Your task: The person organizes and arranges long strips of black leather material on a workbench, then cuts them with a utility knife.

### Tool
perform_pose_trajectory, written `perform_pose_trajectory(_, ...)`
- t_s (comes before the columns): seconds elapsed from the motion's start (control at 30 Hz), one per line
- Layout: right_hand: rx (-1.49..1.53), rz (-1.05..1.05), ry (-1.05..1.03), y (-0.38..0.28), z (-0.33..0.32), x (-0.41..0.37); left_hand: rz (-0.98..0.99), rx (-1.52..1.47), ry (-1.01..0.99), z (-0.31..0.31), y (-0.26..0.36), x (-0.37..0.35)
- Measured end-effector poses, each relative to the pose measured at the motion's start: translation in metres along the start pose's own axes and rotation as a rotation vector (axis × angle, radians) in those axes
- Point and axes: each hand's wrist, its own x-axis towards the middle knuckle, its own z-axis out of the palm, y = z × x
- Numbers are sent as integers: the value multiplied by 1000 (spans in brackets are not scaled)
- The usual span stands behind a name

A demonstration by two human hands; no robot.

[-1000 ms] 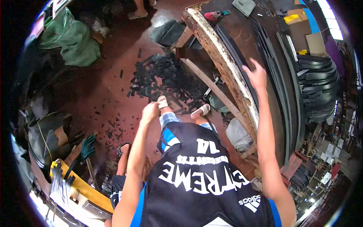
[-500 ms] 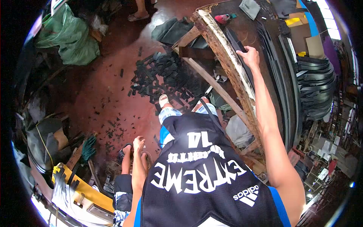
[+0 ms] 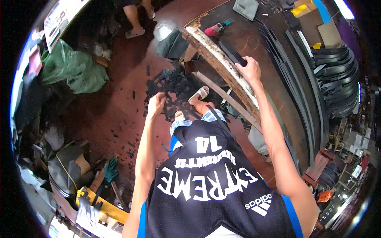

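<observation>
My right hand (image 3: 250, 71) is at the near edge of the dark worktable (image 3: 274, 83), its fingers closed on the end of a flat black strip (image 3: 229, 51). This strip lies along the pale, worn wooden edge beam (image 3: 222, 59). My left hand (image 3: 157, 104) hangs in the air over the floor, near a heap of black offcuts (image 3: 174, 85). Its fingers are curled in, and whatever they may hold is hidden. A red and teal object (image 3: 215, 29) rests on the table beyond my right hand.
Long black strips (image 3: 287, 67) lie along the table, with a stack of bent black strips (image 3: 337, 79) farther right. A green sack (image 3: 73, 67) stands at the left. Another person's legs (image 3: 133, 20) show at the top. A yellow bench (image 3: 107, 208) is at lower left.
My left hand has swung forward from low beside my body to the offcut heap. My right hand stays at the table edge with the black strip. My feet and the view have shifted.
</observation>
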Motion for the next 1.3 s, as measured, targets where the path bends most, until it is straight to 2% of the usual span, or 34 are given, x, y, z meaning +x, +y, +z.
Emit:
perform_pose_trajectory(0.03, 26, -38, -1, 2, -2, -3, 144, 63, 38, -7, 32, 21)
perform_pose_trajectory(0.1, 27, -32, -5, 4, -1, -12, 172, -63, 55, -17, 100, 59)
perform_pose_trajectory(0.13, 36, -14, -6, 7, 0, -14, 281, 32, 148, -15, 126, 79)
perform_pose_trajectory(0.17, 56, 3, -5, 9, 0, -16, 190, -93, 102, -13, 151, 98)
perform_pose_trajectory(0.23, 137, 3, 9, 15, 2, -18, 361, -39, 149, -14, 213, 131)
perform_pose_trajectory(0.37, 257, -20, 27, 17, 3, -19, 589, 168, 220, 2, 287, 189)
perform_pose_trajectory(0.4, 271, -15, 15, 16, 1, -20, 580, 173, 214, 9, 296, 200)
perform_pose_trajectory(0.53, 256, -3, 16, 13, 0, -21, 558, 374, 69, 34, 313, 234)
perform_pose_trajectory(0.63, 263, -76, 114, 11, -5, -25, 531, 444, 62, 46, 316, 237)
perform_pose_trajectory(0.87, 212, -48, 104, 5, -12, -28, 480, 522, 13, 51, 318, 243)
perform_pose_trajectory(0.93, 242, -30, 115, 4, -12, -28, 494, 498, 70, 51, 318, 242)
perform_pose_trajectory(1.0, 262, -23, 122, 5, -10, -29, 491, 420, 92, 47, 314, 240)
perform_pose_trajectory(1.13, 340, 19, 137, 6, -8, -29, 120, -44, 30, 19, 322, 227)
perform_pose_trajectory(1.2, 371, 48, 134, 4, -10, -28, 58, -209, 18, 10, 311, 216)
perform_pose_trajectory(1.3, 414, 84, 123, 5, -10, -29, -20, -190, -3, -5, 319, 179)
